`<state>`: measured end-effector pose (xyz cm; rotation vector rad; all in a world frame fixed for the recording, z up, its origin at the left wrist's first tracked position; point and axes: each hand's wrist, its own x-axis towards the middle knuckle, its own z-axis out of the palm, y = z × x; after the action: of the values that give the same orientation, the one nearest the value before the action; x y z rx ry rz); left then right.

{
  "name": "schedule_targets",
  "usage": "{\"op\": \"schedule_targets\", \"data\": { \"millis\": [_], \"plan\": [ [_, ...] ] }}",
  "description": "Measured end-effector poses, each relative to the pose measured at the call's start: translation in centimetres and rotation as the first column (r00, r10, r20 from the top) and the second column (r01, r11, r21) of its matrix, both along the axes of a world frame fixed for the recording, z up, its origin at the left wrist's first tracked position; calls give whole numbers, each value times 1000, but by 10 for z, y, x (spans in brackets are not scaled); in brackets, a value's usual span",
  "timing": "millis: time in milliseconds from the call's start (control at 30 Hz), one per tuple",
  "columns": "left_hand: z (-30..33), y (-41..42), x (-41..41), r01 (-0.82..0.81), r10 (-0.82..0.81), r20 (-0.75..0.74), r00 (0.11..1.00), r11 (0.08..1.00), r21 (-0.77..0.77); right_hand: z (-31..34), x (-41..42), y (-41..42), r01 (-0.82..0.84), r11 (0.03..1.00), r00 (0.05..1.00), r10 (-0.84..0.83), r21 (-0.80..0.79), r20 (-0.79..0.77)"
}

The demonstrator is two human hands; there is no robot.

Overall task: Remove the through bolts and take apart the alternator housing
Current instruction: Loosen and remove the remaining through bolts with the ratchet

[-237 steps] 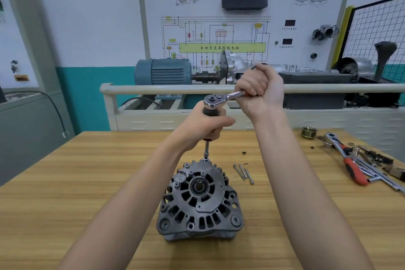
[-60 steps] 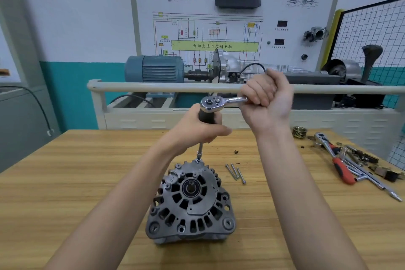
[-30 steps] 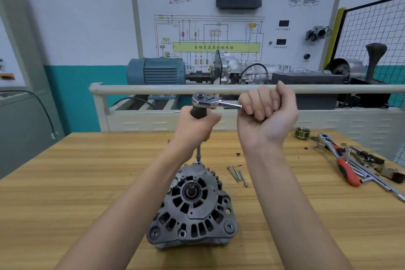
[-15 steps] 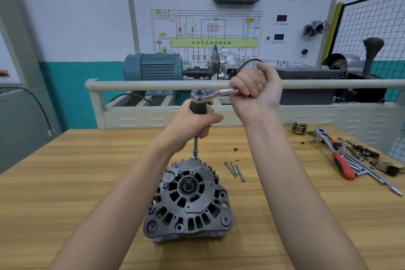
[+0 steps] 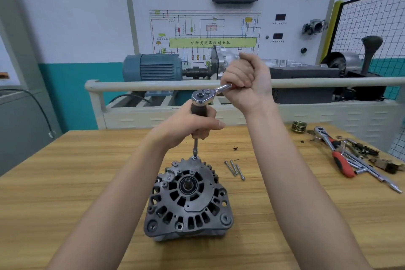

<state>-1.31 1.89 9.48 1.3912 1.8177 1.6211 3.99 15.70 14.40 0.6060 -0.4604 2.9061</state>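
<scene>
A grey alternator (image 5: 188, 199) stands shaft-up on the wooden table (image 5: 65, 182). A chrome ratchet (image 5: 201, 97) sits on a black-handled extension whose thin shaft (image 5: 195, 147) reaches down to a bolt at the housing's far rim. My left hand (image 5: 192, 125) grips the black handle just under the ratchet head. My right hand (image 5: 247, 81) is wrapped around the ratchet's handle, up and to the right. Three removed through bolts (image 5: 234, 169) lie on the table right of the alternator.
A second ratchet with a red grip (image 5: 335, 153), extension bars and small parts lie at the table's right edge, with a brass pulley (image 5: 299, 126) behind them. A beige rail (image 5: 153, 84) and a training bench with a blue motor (image 5: 153, 70) stand behind the table.
My right hand has swung the ratchet handle back and forth, ending slightly farther back and higher than half a second ago. My left hand has stayed on the extension handle.
</scene>
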Motion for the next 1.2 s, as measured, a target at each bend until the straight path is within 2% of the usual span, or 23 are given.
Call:
{"op": "schedule_targets", "data": {
  "millis": [100, 167, 267, 333, 400, 500, 567, 633, 700, 800, 867, 933, 1000, 1100, 1200],
  "plan": [
    [-6, 6, -1, -59, 48, 95, 994, 992, 115, -5, 4, -4, 100, 993, 995, -101, -61, -11],
    [-11, 10, -1, -199, 179, 114, 977, 960, 196, -15, 14, -12, 241, 966, 967, -247, -93, -56],
    [-19, 20, 4, -460, 437, 145, 888, 830, 316, -30, 32, -30, 465, 879, 869, -476, -104, -133],
    [-20, 25, 11, -553, 536, 153, 831, 758, 346, -34, 38, -37, 542, 835, 819, -550, -94, -164],
    [-20, 23, 11, -519, 511, 117, 852, 789, 330, -31, 37, -32, 507, 859, 842, -512, -76, -170],
    [-14, 5, 3, -177, 182, -12, 983, 967, 185, -18, 24, -16, 267, 963, 955, -270, -39, -126],
    [-8, -4, -1, -4, 6, -33, 999, 997, 74, -9, 12, -9, 105, 994, 990, -106, -20, -89],
    [-6, -3, -1, -13, 14, -50, 999, 999, 30, -3, 3, -7, 30, 999, 998, -31, -21, -55],
    [-8, 1, -1, -101, 103, -49, 993, 994, 51, -2, 2, -8, 48, 998, 998, -50, -39, -40],
    [-13, 7, 5, -288, 298, -39, 954, 944, 162, -11, 14, -13, 188, 977, 978, -196, -97, -74],
    [-19, 13, 11, -426, 438, 24, 898, 858, 287, -23, 26, -22, 334, 934, 932, -347, -124, -104],
    [-21, 20, 18, -512, 509, 116, 853, 773, 375, -33, 39, -33, 473, 873, 866, -485, -118, -125],
    [-21, 24, 21, -536, 526, 134, 840, 760, 368, -37, 45, -37, 545, 830, 818, -557, -113, -146],
    [-17, 16, 13, -445, 456, 22, 890, 855, 266, -27, 39, -23, 447, 890, 879, -455, -86, -140],
    [-9, 2, 7, -209, 224, -153, 962, 972, 109, -12, 20, -9, 159, 986, 983, -163, -53, -82]
  ]
}}
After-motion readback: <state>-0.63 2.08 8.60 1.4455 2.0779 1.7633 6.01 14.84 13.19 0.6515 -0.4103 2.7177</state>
